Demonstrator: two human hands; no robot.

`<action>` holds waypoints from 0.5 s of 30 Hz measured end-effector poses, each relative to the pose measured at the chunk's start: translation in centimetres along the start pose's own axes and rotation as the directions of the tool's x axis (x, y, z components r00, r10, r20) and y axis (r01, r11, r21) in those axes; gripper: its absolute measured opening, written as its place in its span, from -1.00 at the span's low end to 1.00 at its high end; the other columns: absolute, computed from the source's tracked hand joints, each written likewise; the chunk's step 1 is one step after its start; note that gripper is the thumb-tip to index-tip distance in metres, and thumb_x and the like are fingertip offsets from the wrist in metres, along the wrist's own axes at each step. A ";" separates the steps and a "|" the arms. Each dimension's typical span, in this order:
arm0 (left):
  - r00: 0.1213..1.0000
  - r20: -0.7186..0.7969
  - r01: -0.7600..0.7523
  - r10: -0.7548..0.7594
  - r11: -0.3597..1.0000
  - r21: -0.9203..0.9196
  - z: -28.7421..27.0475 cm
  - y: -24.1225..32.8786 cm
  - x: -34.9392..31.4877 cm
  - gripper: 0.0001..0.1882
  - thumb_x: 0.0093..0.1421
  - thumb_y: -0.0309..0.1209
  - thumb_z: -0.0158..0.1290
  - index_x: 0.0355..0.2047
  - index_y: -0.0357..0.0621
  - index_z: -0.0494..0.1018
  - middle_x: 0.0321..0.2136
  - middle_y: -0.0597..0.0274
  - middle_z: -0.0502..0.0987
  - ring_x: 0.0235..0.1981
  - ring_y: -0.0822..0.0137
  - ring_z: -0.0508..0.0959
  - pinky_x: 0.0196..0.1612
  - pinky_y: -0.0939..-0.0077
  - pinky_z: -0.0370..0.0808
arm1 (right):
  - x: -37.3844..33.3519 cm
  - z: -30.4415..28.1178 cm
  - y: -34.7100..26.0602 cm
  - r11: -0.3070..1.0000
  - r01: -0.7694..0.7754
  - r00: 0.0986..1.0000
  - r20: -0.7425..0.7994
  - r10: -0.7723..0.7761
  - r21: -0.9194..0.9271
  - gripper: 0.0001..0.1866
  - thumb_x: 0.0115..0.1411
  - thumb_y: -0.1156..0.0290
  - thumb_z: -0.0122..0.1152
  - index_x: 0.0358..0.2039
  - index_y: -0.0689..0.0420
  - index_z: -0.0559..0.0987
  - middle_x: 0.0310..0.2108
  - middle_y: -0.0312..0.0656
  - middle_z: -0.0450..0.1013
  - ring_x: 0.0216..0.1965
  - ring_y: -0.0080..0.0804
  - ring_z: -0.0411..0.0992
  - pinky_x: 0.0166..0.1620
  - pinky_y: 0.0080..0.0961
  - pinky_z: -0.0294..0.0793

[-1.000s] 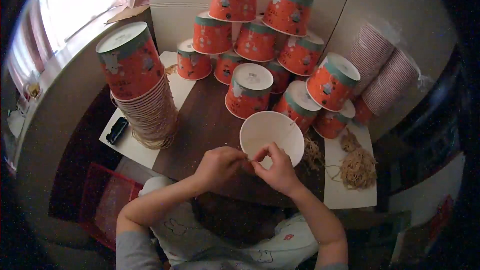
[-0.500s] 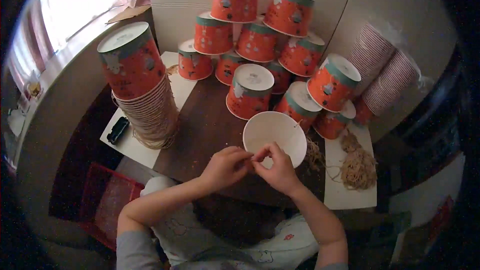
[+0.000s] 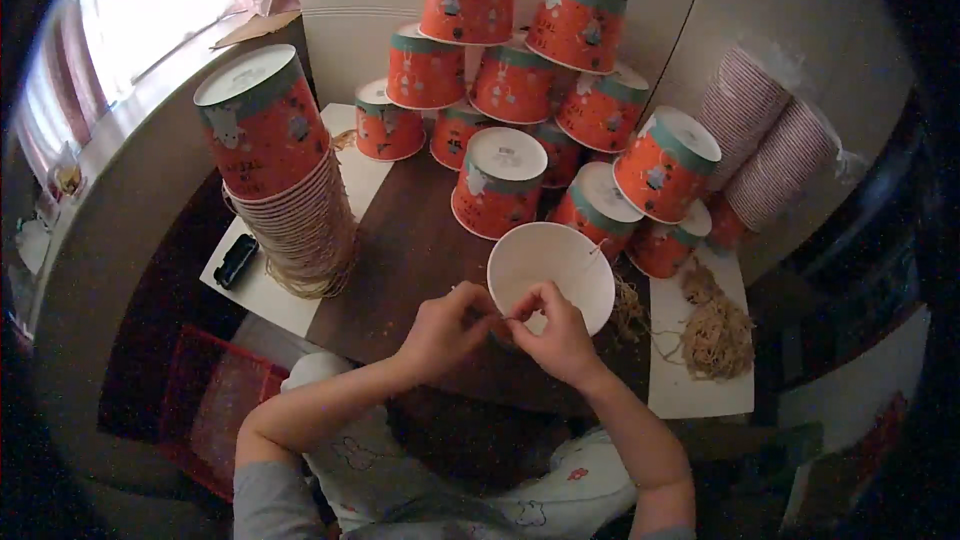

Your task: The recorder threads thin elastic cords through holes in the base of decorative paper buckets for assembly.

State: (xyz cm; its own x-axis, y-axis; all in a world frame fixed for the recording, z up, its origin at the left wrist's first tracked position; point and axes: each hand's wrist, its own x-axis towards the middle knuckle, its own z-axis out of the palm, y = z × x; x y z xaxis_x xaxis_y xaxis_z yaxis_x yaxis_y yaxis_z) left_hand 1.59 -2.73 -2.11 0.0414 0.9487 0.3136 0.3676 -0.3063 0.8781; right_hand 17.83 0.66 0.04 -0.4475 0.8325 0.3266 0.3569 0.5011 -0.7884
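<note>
A paper bucket lies tilted with its white inside toward me, a short bit of twine at its far right rim. At its near rim my right hand is closed in a pinch, thumb against fingertips. My left hand is closed too, its fingers bent and meeting the right fingertips just left of the rim. Whatever thin thing lies between the fingertips is too small to make out. Right of the bucket lies loose twine, and beyond it a tangled twine bundle.
Upside-down orange buckets are piled at the back of the brown table. A tall nested bucket stack stands left, beside a small black case. Plastic-wrapped bucket stacks lean back right; a red crate sits lower left.
The left hand's fingers have bent in and lifted a little, its wrist shifting slightly left. The right hand and the bucket stay almost where they were.
</note>
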 end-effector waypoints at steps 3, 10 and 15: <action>0.997 0.039 0.070 -0.071 0.997 0.045 -0.2 0.4 0.2 -0.85 -0.02 -0.54 0.01 -0.39 -0.26 0.36 -0.46 0.07 0.49 -0.45 0.22 0.53 -0.39 0.48 0.45 | 0.0 0.0 0.2 1.000 0.015 1.000 -0.005 -0.015 -0.005 -0.79 -0.11 0.55 0.15 -0.47 0.20 0.30 -0.57 -0.13 0.40 -0.48 -0.26 0.43 -0.36 -0.42 0.40; 0.997 0.029 0.065 -0.068 0.995 0.079 0.2 0.1 0.1 -0.85 -0.04 -0.52 0.02 -0.40 -0.22 0.36 -0.48 0.08 0.48 -0.44 0.19 0.51 -0.39 0.43 0.44 | 0.1 0.1 0.1 1.000 0.026 1.000 -0.010 -0.026 -0.010 -0.80 -0.12 0.56 0.15 -0.48 0.20 0.30 -0.57 -0.12 0.40 -0.48 -0.26 0.43 -0.38 -0.42 0.39; 0.999 0.010 -0.035 0.034 0.981 0.189 0.3 0.2 0.0 -0.84 -0.03 -0.51 0.00 -0.38 -0.19 0.33 -0.49 0.10 0.46 -0.45 0.17 0.49 -0.40 0.41 0.43 | 0.1 0.1 0.1 1.000 0.012 1.000 -0.009 -0.012 -0.005 -0.80 -0.11 0.57 0.14 -0.48 0.20 0.31 -0.57 -0.12 0.41 -0.48 -0.25 0.43 -0.38 -0.41 0.39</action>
State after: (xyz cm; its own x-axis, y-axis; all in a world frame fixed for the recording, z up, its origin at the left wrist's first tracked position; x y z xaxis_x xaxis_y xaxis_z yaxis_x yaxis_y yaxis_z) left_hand 1.91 -2.76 -2.08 0.0630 0.9385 0.3395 0.5353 -0.3189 0.7822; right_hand 17.71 0.70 -0.05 -0.4447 0.8284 0.3406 0.3556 0.5123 -0.7817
